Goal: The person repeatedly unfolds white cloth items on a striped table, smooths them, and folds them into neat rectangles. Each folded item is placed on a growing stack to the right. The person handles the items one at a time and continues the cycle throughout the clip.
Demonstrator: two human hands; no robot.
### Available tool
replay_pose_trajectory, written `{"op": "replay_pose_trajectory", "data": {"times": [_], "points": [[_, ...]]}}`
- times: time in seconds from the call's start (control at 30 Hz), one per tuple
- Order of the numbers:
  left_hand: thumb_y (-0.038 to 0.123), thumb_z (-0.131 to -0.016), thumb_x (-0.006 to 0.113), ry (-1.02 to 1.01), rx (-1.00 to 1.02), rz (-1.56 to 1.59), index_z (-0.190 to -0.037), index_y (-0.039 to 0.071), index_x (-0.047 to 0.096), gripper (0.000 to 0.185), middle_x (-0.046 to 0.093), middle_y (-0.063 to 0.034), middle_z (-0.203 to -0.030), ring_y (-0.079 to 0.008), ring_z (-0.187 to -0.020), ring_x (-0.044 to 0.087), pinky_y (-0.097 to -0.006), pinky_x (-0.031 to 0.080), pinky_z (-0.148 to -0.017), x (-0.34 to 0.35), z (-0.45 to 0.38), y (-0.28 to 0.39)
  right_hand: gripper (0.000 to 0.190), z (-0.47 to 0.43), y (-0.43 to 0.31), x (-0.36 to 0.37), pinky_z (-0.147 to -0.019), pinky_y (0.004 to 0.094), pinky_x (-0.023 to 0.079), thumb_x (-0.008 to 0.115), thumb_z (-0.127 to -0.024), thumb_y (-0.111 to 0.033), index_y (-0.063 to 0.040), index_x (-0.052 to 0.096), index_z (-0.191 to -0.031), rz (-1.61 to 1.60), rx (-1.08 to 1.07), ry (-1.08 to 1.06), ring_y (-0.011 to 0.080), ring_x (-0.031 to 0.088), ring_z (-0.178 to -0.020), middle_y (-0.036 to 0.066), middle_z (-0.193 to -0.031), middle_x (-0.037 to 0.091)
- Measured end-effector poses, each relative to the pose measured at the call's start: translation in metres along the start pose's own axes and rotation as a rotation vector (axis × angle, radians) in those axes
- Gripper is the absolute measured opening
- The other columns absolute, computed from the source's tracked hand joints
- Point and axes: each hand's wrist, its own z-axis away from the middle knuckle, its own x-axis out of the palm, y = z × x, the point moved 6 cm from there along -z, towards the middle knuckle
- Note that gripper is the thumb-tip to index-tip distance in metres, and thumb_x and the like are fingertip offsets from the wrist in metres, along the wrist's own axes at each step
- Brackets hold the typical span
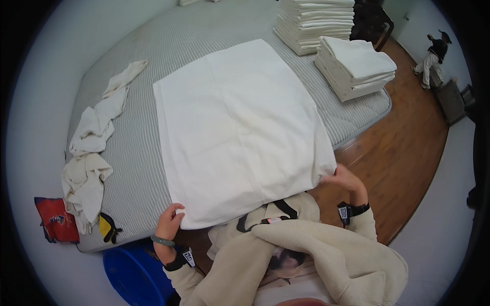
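A large white cloth [237,130] lies spread over a striped mattress [130,160], slightly wrinkled, its near edge reaching past the mattress side towards me. My left hand [169,222] pinches its near left corner between thumb and fingers. At the near right corner, my right hand [340,178] grips the cloth, which bunches a little there; some of those fingertips are hidden by the fabric. Both wrists carry black straps with small printed devices, and a bangle sits on the left one.
Folded white cloths form a tall stack [314,26] and a lower stack [356,69]. Crumpled cloths [92,134], a red bag [59,220] and a yellow-black glove [108,228] lie left. A blue tub [134,273] stands below; a person [434,57] is far right.
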Motion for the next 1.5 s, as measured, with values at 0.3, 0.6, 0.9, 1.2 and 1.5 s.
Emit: {"op": "replay_pose_trajectory", "data": {"times": [0.3, 0.6, 0.9, 1.2, 1.5], "points": [[0.009, -0.090, 0.060, -0.018, -0.040, -0.040, -0.101, 0.003, 0.062, 0.013, 0.049, 0.0020, -0.066, -0.0073, -0.063, 0.047, -0.0245, 0.040, -0.057, -0.010, -0.013, 0.005, 0.029, 0.014, -0.020, -0.008, -0.083, 0.0261, 0.048, 0.061, -0.095, -0.016, 0.002, 0.064, -0.117, 0.124, -0.039, 0.231, 0.0092, 0.058, -0.095, 0.000, -0.104, 0.066], [0.026, -0.093, 0.059, 0.216, 0.626, -0.663, -0.134, 0.004, 0.048, 0.048, 0.042, -0.0241, -0.142, -0.0411, -0.129, 0.042, -0.0481, 0.039, -0.104, -0.011, -0.104, 0.079, 0.041, 0.006, -0.091, -0.008, -0.091, 0.0266, 0.047, 0.063, -0.093, -0.017, 0.000, 0.056, -0.129, -0.170, -0.249, 0.187, 0.0099, 0.056, -0.104, 0.002, -0.116, 0.062], [0.047, -0.100, 0.038, 0.189, 0.369, -0.922, -0.152, 0.016, 0.030, 0.061, 0.019, -0.0186, -0.160, -0.0389, -0.146, 0.018, -0.0565, 0.020, -0.113, 0.013, -0.291, 0.106, 0.068, 0.011, -0.045, 0.018, -0.097, 0.0331, 0.046, 0.076, -0.084, -0.023, 0.001, 0.045, -0.140, -0.160, -0.212, -0.175, 0.0184, 0.054, -0.119, 0.008, -0.133, 0.057], [0.052, -0.101, 0.034, 0.306, 0.226, -0.936, -0.154, 0.024, 0.026, 0.061, 0.018, -0.0162, -0.161, -0.0388, -0.146, 0.018, -0.0557, 0.023, -0.113, -0.023, -0.363, 0.085, 0.046, 0.032, 0.036, 0.000, -0.079, 0.0401, 0.050, 0.069, -0.082, -0.043, -0.003, 0.070, -0.106, 0.575, 0.229, -0.133, 0.0303, 0.066, -0.089, 0.017, -0.097, 0.071], [0.043, -0.099, 0.042, 0.286, 0.356, -1.026, -0.144, 0.022, 0.043, 0.050, 0.031, -0.0187, -0.154, -0.0396, -0.140, 0.030, -0.0561, 0.032, -0.110, -0.030, -0.362, 0.088, 0.042, 0.032, 0.091, -0.030, -0.090, 0.0285, 0.047, 0.061, -0.089, -0.017, -0.001, 0.058, -0.128, 0.018, 0.161, 0.066, 0.0119, 0.058, -0.102, 0.002, -0.118, 0.064]]}}
